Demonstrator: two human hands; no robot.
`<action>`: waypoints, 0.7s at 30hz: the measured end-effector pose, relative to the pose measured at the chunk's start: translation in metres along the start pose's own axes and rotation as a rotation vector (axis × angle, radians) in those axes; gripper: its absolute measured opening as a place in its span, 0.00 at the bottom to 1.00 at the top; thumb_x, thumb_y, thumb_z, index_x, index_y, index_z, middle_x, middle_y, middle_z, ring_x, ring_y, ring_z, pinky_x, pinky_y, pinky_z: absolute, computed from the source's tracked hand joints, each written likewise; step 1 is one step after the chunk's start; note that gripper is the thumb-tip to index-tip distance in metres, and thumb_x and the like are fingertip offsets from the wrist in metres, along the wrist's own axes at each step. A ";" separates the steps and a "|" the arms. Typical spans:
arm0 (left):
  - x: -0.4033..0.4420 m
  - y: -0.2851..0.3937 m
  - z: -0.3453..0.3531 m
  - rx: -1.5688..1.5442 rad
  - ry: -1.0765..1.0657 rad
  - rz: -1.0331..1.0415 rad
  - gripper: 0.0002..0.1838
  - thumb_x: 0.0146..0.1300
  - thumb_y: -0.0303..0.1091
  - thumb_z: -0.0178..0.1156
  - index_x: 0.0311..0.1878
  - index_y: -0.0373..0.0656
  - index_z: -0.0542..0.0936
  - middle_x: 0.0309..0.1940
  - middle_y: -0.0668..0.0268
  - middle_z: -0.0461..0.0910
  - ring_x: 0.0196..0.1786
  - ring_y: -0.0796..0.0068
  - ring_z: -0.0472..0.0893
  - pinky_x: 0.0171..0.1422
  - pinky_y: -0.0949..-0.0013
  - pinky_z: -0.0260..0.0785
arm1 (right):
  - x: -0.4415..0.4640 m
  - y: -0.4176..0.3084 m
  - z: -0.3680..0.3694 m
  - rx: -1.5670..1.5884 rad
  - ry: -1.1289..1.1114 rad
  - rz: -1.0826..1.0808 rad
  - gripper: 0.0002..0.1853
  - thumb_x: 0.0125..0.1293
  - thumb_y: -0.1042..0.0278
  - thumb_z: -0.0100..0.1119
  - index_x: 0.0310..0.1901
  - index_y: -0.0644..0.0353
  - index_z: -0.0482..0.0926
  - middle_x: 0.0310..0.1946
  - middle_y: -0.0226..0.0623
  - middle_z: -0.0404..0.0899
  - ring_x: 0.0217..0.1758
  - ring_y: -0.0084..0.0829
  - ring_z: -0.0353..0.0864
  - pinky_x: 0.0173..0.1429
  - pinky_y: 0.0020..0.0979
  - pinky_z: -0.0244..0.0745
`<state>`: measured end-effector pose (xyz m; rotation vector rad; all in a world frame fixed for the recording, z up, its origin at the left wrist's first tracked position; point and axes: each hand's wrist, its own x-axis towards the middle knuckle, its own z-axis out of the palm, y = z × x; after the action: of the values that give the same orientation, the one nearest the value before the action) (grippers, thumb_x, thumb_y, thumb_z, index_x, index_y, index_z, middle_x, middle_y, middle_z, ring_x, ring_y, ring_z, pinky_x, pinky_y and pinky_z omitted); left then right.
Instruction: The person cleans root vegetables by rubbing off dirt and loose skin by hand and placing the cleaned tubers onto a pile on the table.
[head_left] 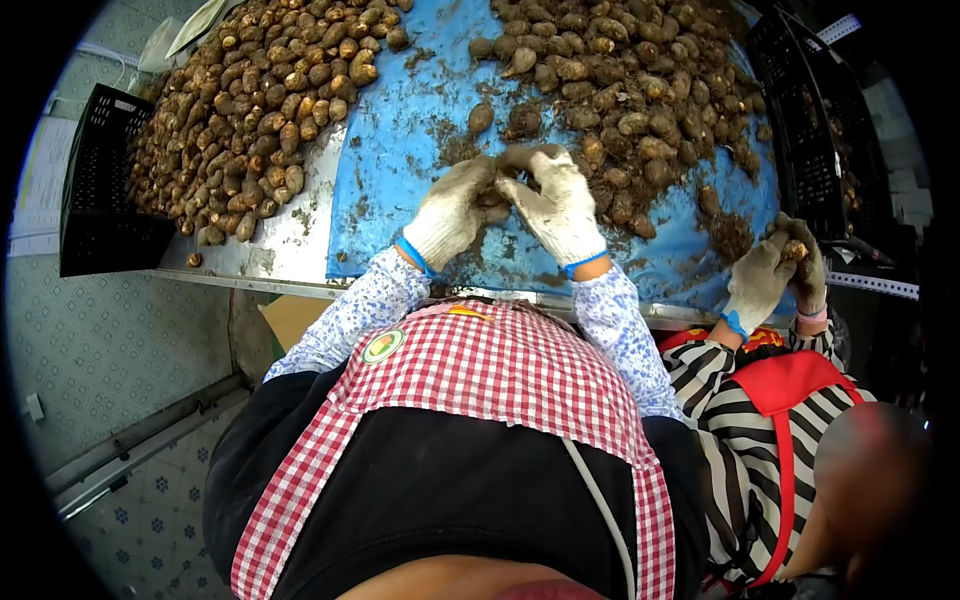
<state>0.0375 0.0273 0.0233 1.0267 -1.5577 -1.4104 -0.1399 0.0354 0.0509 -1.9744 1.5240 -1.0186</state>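
Both my hands wear dirty white gloves with blue cuffs and meet over the blue sheet (375,200). My left hand (455,210) has its fingers closed round a dark brown tuber (492,197), mostly hidden by the gloves. My right hand (552,200) is curled with its fingertips against the left fingers and that tuber. Just beyond them lie a single tuber (481,118) and a tuft of roots. A big heap of rooty brown tubers (640,100) is ahead and to the right. Cleaner tubers (260,110) are piled at the left.
Black crates stand at the left (105,190) and right (810,130) ends of the table. At the right, a co-worker in striped sleeves and a red apron holds a tuber (795,250) in gloved hands. The metal table edge (240,281) runs before me.
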 end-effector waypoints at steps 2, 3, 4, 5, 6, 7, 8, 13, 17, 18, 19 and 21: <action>0.009 -0.012 0.004 -0.826 0.107 -0.407 0.21 0.78 0.42 0.46 0.60 0.34 0.71 0.56 0.53 0.74 0.48 0.60 0.81 0.49 0.58 0.83 | -0.003 -0.002 0.004 0.176 0.030 0.021 0.11 0.62 0.65 0.67 0.42 0.61 0.83 0.40 0.44 0.80 0.43 0.42 0.81 0.48 0.36 0.77; 0.010 -0.010 0.004 -0.949 0.164 -0.437 0.19 0.77 0.43 0.46 0.58 0.36 0.72 0.52 0.55 0.75 0.47 0.61 0.80 0.48 0.58 0.81 | -0.005 -0.002 0.003 0.116 0.013 0.023 0.10 0.62 0.64 0.66 0.40 0.61 0.83 0.39 0.45 0.80 0.42 0.43 0.81 0.47 0.37 0.77; 0.010 -0.009 0.003 -1.072 0.223 -0.465 0.18 0.77 0.44 0.47 0.56 0.38 0.73 0.49 0.58 0.75 0.46 0.62 0.79 0.47 0.58 0.79 | -0.009 0.001 0.002 0.059 -0.005 0.022 0.10 0.61 0.63 0.66 0.38 0.60 0.83 0.37 0.46 0.80 0.42 0.44 0.81 0.46 0.38 0.76; 0.007 -0.009 0.002 -1.193 0.285 -0.497 0.18 0.77 0.45 0.48 0.54 0.40 0.74 0.46 0.61 0.76 0.45 0.63 0.79 0.46 0.58 0.78 | -0.013 0.006 0.003 0.004 -0.024 0.027 0.10 0.61 0.62 0.66 0.36 0.60 0.83 0.36 0.46 0.80 0.41 0.45 0.81 0.45 0.39 0.76; 0.009 -0.012 -0.002 -1.146 0.343 -0.500 0.18 0.76 0.45 0.50 0.56 0.39 0.73 0.46 0.61 0.76 0.45 0.63 0.79 0.48 0.59 0.77 | -0.018 0.011 0.004 -0.016 -0.047 0.051 0.14 0.63 0.57 0.64 0.35 0.61 0.82 0.30 0.46 0.80 0.36 0.46 0.81 0.42 0.40 0.76; 0.009 -0.016 -0.006 -1.100 0.286 -0.443 0.18 0.76 0.45 0.50 0.56 0.39 0.73 0.46 0.60 0.76 0.46 0.63 0.79 0.49 0.59 0.77 | -0.021 0.013 0.006 -0.091 -0.087 0.089 0.16 0.64 0.54 0.63 0.34 0.61 0.82 0.29 0.46 0.79 0.35 0.46 0.80 0.41 0.41 0.75; 0.007 -0.019 -0.011 -1.051 0.227 -0.385 0.18 0.76 0.44 0.50 0.57 0.40 0.73 0.47 0.60 0.77 0.47 0.63 0.79 0.51 0.59 0.77 | -0.025 0.015 0.005 -0.167 -0.122 0.126 0.18 0.65 0.52 0.62 0.33 0.62 0.82 0.28 0.47 0.79 0.33 0.47 0.80 0.40 0.42 0.75; 0.006 0.001 0.001 -0.789 0.182 -0.233 0.18 0.75 0.38 0.51 0.63 0.40 0.71 0.52 0.58 0.77 0.50 0.64 0.79 0.54 0.61 0.77 | -0.010 -0.016 -0.006 -0.096 -0.152 0.195 0.24 0.68 0.45 0.58 0.30 0.62 0.78 0.26 0.50 0.77 0.31 0.49 0.80 0.37 0.44 0.73; 0.006 0.002 0.007 -0.889 0.163 -0.263 0.18 0.75 0.37 0.51 0.63 0.39 0.71 0.53 0.57 0.77 0.50 0.65 0.79 0.53 0.63 0.77 | -0.012 0.001 0.014 0.114 -0.105 0.045 0.19 0.69 0.53 0.56 0.30 0.62 0.77 0.27 0.50 0.78 0.32 0.50 0.80 0.37 0.45 0.73; 0.006 0.002 0.005 -0.917 0.174 -0.270 0.18 0.76 0.38 0.50 0.62 0.38 0.72 0.52 0.56 0.77 0.48 0.64 0.79 0.51 0.59 0.79 | -0.012 0.002 0.011 0.116 -0.157 0.113 0.16 0.69 0.57 0.56 0.30 0.62 0.77 0.28 0.50 0.78 0.33 0.51 0.79 0.38 0.44 0.74; 0.005 0.003 0.004 -0.970 0.187 -0.306 0.18 0.76 0.39 0.49 0.61 0.38 0.72 0.51 0.57 0.77 0.47 0.65 0.79 0.49 0.59 0.79 | -0.012 0.007 0.009 0.021 -0.156 0.164 0.15 0.68 0.57 0.57 0.31 0.62 0.78 0.28 0.50 0.78 0.33 0.51 0.79 0.39 0.43 0.74; 0.003 0.010 0.002 -1.070 0.207 -0.383 0.18 0.77 0.40 0.48 0.61 0.39 0.72 0.48 0.58 0.77 0.44 0.66 0.79 0.46 0.60 0.79 | -0.016 0.027 0.006 -0.167 -0.146 0.266 0.14 0.68 0.59 0.57 0.31 0.62 0.78 0.28 0.49 0.79 0.34 0.51 0.80 0.40 0.42 0.76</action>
<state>0.0341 0.0256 0.0332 0.7432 -0.2954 -1.9577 -0.1538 0.0426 0.0229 -1.8427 1.7777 -0.6429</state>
